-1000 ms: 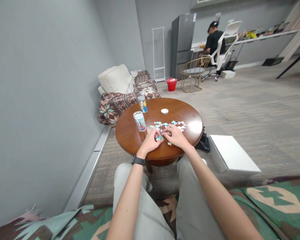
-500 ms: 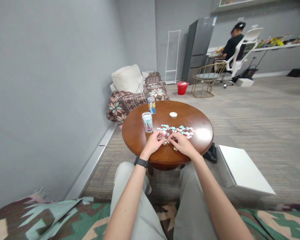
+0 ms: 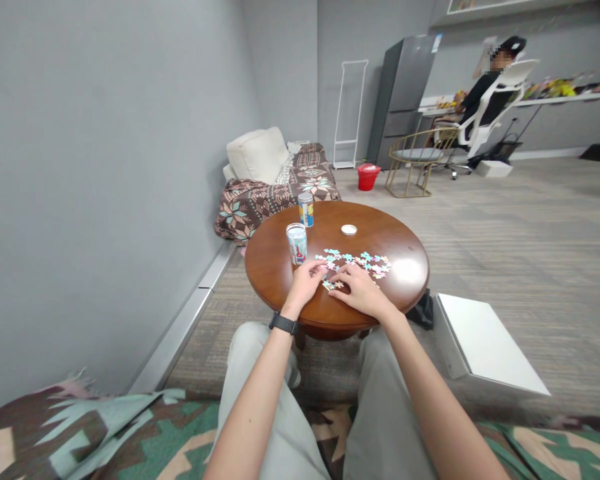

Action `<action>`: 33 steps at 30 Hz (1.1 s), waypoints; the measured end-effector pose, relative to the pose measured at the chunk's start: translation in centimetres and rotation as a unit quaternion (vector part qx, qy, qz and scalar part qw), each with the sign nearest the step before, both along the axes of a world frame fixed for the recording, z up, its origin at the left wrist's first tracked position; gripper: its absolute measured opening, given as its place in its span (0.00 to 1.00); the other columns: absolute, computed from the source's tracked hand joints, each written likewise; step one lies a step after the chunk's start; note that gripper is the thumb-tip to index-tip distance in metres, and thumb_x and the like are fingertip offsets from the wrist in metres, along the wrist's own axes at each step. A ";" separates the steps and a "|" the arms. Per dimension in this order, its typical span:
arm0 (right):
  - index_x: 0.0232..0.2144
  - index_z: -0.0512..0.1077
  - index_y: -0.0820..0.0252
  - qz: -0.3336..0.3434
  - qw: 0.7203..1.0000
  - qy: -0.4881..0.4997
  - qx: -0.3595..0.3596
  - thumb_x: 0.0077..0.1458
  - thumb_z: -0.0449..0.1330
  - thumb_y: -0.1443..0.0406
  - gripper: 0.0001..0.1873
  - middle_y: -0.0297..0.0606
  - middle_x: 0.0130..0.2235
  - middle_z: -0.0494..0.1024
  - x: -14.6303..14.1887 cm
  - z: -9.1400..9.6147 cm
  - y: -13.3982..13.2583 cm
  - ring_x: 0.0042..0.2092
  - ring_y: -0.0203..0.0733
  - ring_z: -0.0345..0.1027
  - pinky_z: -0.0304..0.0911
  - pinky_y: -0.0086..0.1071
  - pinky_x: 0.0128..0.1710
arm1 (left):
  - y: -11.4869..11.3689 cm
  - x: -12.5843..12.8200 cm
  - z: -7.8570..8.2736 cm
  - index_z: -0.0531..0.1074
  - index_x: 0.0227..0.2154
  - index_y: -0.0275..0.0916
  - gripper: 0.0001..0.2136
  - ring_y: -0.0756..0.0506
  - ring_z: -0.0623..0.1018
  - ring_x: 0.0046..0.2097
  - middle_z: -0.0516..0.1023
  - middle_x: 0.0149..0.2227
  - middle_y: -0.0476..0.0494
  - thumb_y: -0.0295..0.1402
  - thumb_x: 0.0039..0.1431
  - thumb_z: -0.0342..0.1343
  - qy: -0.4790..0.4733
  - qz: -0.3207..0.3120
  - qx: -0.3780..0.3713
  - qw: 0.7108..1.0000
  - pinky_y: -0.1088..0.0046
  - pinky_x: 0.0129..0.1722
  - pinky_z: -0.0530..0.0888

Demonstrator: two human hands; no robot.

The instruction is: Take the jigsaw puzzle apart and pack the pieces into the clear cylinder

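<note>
Several small pastel jigsaw pieces (image 3: 360, 260) lie scattered on a round brown wooden table (image 3: 275, 260) in front of my knees. My left hand (image 3: 305, 283), with a black watch on its wrist, rests on the table with curled fingers touching pieces at the near edge of the scatter. My right hand (image 3: 363, 290) lies beside it, fingers stretched flat over a few pieces. Whether either hand pinches a piece is too small to see. A printed tube-shaped can (image 3: 297, 243) stands just left of the pieces, a second can (image 3: 306, 209) stands behind it, and a small white lid (image 3: 349, 229) lies farther back.
A grey wall runs along the left. A patterned couch with a white cushion (image 3: 257, 155) stands behind the table. A white box (image 3: 485, 343) sits on the floor to the right. Far back are a red bucket (image 3: 368, 177), a gold chair, a fridge, and a person seated in a white office chair.
The view has swung left and down a little. My right hand has flattened over the pieces, and both hands have shifted slightly on the table among the pieces.
</note>
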State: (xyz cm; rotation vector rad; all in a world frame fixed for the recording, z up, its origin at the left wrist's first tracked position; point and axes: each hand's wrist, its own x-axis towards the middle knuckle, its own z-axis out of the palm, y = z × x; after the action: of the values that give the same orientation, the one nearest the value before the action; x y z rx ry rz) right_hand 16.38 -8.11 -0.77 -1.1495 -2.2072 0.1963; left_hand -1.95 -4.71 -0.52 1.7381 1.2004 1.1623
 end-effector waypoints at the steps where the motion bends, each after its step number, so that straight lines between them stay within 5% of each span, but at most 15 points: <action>1: 0.39 0.76 0.55 0.003 1.000 0.001 -0.001 0.57 0.63 0.60 0.08 0.42 0.41 0.73 -0.1 0.1 0.0 0.46 0.49 0.66 0.64 0.46 0.49 | 0.0 0.0 0.0 0.77 0.44 0.36 0.12 0.47 0.78 0.39 0.80 0.37 0.43 0.26 0.57 0.58 0.001 0.005 -0.011 1.000 0.68 0.45 0.74; 9: 0.31 0.72 0.57 0.032 0.999 0.025 -0.013 0.56 0.61 0.68 0.03 0.39 0.39 0.73 0.0 0.1 0.1 0.44 0.46 0.66 0.63 0.44 0.50 | 0.1 0.0 -0.3 0.75 0.38 0.36 0.09 0.49 0.76 0.38 0.77 0.41 0.42 0.22 0.55 0.55 0.043 0.007 0.033 0.998 0.70 0.44 0.74; 17: 0.37 0.73 0.57 0.015 1.000 0.024 -0.005 0.55 0.61 0.67 0.05 0.41 0.41 0.72 0.0 -0.3 0.2 0.46 0.48 0.66 0.63 0.45 0.50 | -0.8 0.1 0.8 0.72 0.31 0.37 0.14 0.49 0.72 0.37 0.74 0.35 0.47 0.15 0.42 0.51 0.102 -0.066 0.055 0.991 0.72 0.41 0.72; 26: 0.33 0.67 0.57 0.016 0.999 0.041 -0.018 0.52 0.61 0.68 0.06 0.41 0.38 0.71 0.1 0.2 0.0 0.44 0.49 0.65 0.63 0.44 0.48 | -1.4 0.4 1.5 0.71 0.31 0.39 0.11 0.46 0.72 0.38 0.75 0.33 0.47 0.19 0.44 0.54 0.161 -0.145 0.079 0.973 0.69 0.42 0.71; 33: 0.29 0.67 0.56 0.016 0.998 0.065 -0.022 0.54 0.57 0.69 0.03 0.39 0.35 0.73 0.2 0.3 -0.1 0.41 0.46 0.65 0.63 0.40 0.45 | -1.6 0.3 1.5 0.73 0.33 0.38 0.08 0.49 0.72 0.32 0.74 0.29 0.50 0.23 0.50 0.54 0.119 -0.142 0.031 0.982 0.73 0.37 0.70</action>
State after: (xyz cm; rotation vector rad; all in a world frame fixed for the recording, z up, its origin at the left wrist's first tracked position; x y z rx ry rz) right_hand 16.54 -8.25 -0.47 -1.0947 -2.1173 0.3251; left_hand -1.63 -6.27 1.01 2.0639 1.0152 0.8480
